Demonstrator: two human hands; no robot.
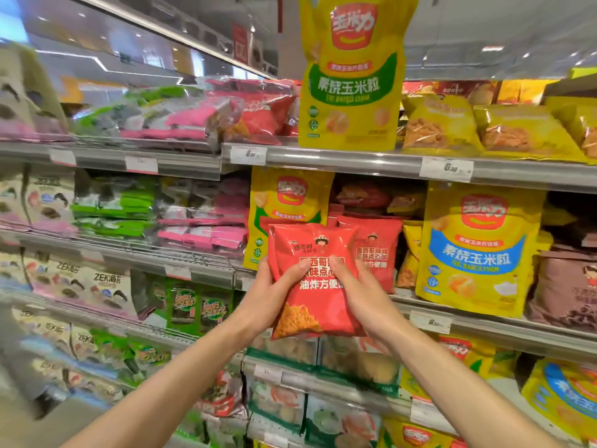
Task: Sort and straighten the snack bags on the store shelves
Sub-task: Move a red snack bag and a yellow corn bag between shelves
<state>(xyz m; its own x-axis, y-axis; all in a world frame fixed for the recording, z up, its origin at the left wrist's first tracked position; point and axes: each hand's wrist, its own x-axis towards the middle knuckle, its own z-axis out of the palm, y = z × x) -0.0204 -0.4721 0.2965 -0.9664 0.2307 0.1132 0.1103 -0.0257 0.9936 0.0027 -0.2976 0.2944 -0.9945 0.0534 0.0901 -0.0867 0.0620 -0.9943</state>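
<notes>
Both bare forearms reach up from the bottom of the view, and the left hand (274, 292) and right hand (361, 299) are wrapped around a red snack bag (315, 279), one on each side, thumbs pressed on its front and fingers curled behind. So both hands are closed on it, not spread. It looks like more than one bag in the stack, since a second red edge shows on the left side, but I can't tell how many.

That bag is held upright in front of the middle shelf (484, 331), out past its front rail, with open air below it. Right behind sits another red bag (376, 250) standing on that shelf, between a yellow bag with a green band (284, 202) and a yellow bag with a blue band (475, 250).

One shelf up, a tall yellow bag (352, 72) stands at the front edge. Off to the left, the shelves hold pink and green packs (181, 118) lying flat in stacks.
</notes>
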